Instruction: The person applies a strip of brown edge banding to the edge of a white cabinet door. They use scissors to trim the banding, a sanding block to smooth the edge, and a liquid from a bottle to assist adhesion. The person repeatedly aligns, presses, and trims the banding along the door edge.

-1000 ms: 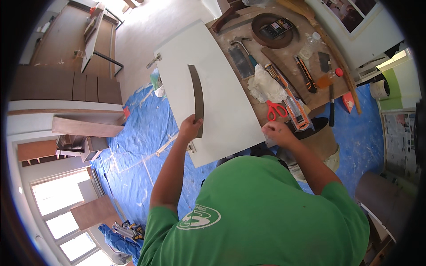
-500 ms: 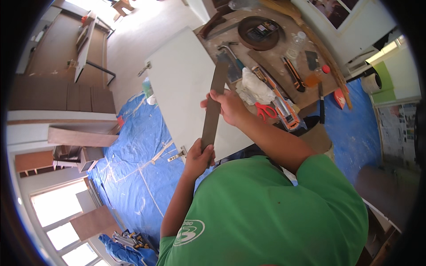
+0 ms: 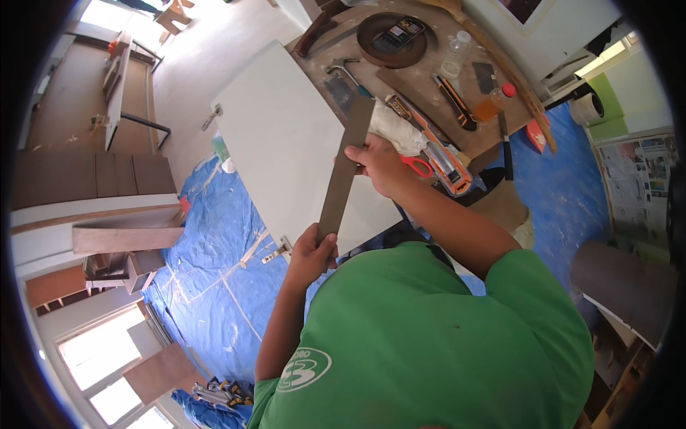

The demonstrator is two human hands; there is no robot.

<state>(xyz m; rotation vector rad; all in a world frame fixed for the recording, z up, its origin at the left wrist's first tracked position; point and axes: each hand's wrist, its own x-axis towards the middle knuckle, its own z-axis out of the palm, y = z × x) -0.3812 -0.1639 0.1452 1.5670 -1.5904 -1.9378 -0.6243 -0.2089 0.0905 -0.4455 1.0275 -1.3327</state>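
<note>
A long, narrow grey-brown strip (image 3: 341, 179), flat and straight-edged, is held slantwise in front of me in both hands. My left hand (image 3: 313, 255) grips its near end, thumb on top. Farther up the strip, my right hand (image 3: 375, 163) pinches its right edge between thumb and fingers. Beneath the strip lies a white cabinet door panel (image 3: 279, 136) with a metal hinge (image 3: 284, 247) near its close corner and another hinge (image 3: 217, 111) at its far left edge. Whether the strip touches the panel I cannot tell.
The brown worktable (image 3: 493, 107) to the right carries a hammer (image 3: 344, 66), a utility knife (image 3: 455, 102), red scissors (image 3: 417, 166), a white cloth (image 3: 396, 129), a round brown dish (image 3: 379, 43) and bottles (image 3: 455, 53). Blue sheeting (image 3: 221, 214) covers the floor. Brown boards (image 3: 128, 239) lie at left.
My view has shifted a little, so the table and panel sit farther left. Both hands keep their hold on the strip, whose tilt is nearly the same.
</note>
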